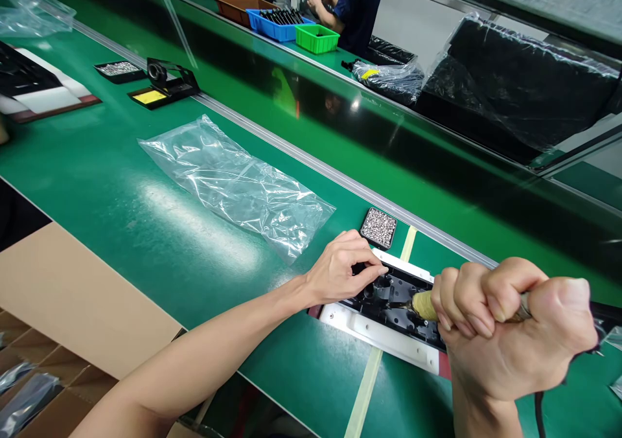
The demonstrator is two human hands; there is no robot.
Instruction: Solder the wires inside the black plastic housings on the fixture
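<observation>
My right hand [505, 321] is wrapped round an electric screwdriver [424, 305] with yellow tape on its nose. The tool lies at a slant, its bit reaching into a long black plastic housing [403, 321]. Under the housing is a white fixture [379, 337] with a reddish base. At the housing's left part, my left hand [343, 266] has its fingers bent and thumb and fingertips close together at the far wall; what they pinch, if anything, is hidden. A small black tray of screws [379, 228] stands just beyond the fixture.
A clear plastic bag [243, 185] lies on the green bench. Farther left are a stand with a yellow sponge [162, 85] and another screw tray [119, 70]. A metal rail [291, 146] runs along the bench. Across it, a person [357, 10] works beside blue [279, 26] and green [317, 39] bins.
</observation>
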